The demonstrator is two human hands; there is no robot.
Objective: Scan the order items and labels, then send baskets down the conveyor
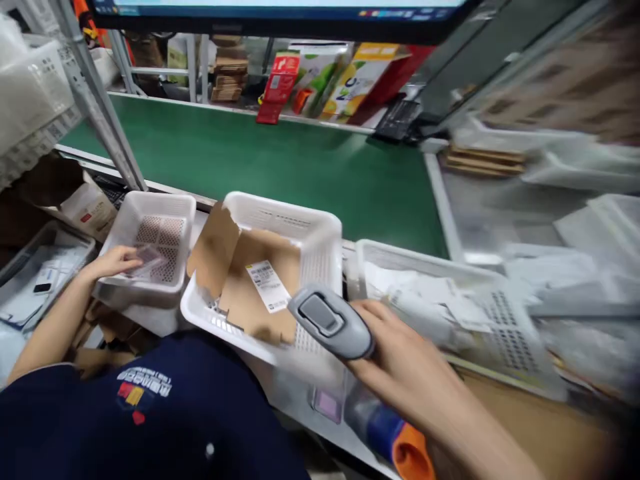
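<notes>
My right hand (387, 343) is closed around a grey handheld barcode scanner (333, 321), whose head is above the right side of a white plastic basket (320, 233). In that basket lies an opened piece of brown cardboard (260, 250) bearing a white printed label (267, 285). Over at the left, my left hand (117, 261) pinches a small clear, purplish flat plastic case (147, 261). It is inside a smaller white basket (170, 200) with a perforated floor; blur hides whether the case touches that floor.
Behind the baskets runs a green conveyor belt (280, 160) beneath a monitor (270, 27). A white basket of papers (430, 300) stands at right. A small purplish case (327, 405) and a blue-and-orange roll (400, 437) lie near the front edge. A metal post (103, 100) rises at left.
</notes>
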